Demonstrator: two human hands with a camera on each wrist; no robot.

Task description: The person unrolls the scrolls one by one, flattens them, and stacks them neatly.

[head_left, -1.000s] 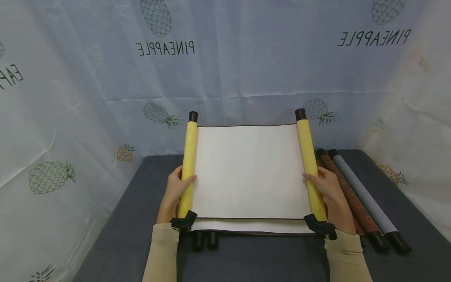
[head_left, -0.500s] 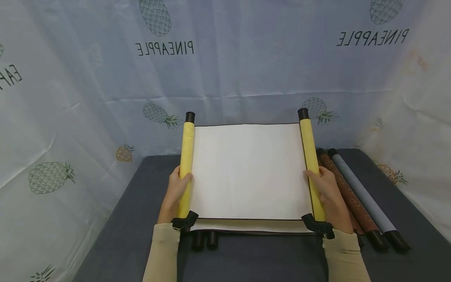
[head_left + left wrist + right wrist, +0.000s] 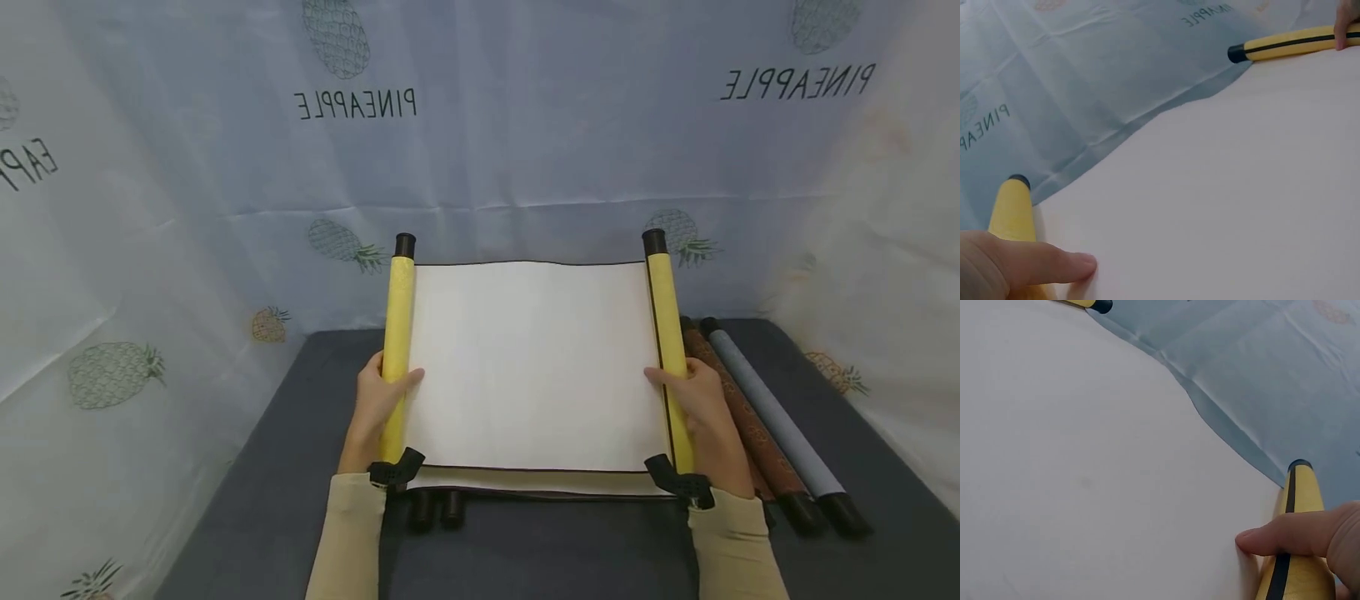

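A hanging scroll with a plain white sheet point(image 3: 532, 367) is spread between two yellow rollers with black end caps. My left hand point(image 3: 372, 412) grips the left roller point(image 3: 400, 325), its thumb point(image 3: 1054, 264) reaching over onto the sheet. The right roller point(image 3: 663, 317) is gripped by my right hand point(image 3: 703, 408), thumb point(image 3: 1279, 535) likewise lying across it. A dark stripe point(image 3: 1291, 487) runs along this roller in the right wrist view. Most of the fingers are hidden behind the rollers. The sheet's far edge waves slightly.
Below the near edge, another white strip point(image 3: 540, 481) and two black end caps point(image 3: 452, 510) show on the dark table point(image 3: 570, 550). A brown patterned roll point(image 3: 757, 433) and a grey roll point(image 3: 780, 417) lie at the right. A pineapple-print curtain point(image 3: 517, 150) hangs behind.
The two rollers have moved somewhat farther apart, the right one going right and the left one slightly left. More white sheet shows between them. A dark stripe now shows on the right roller.
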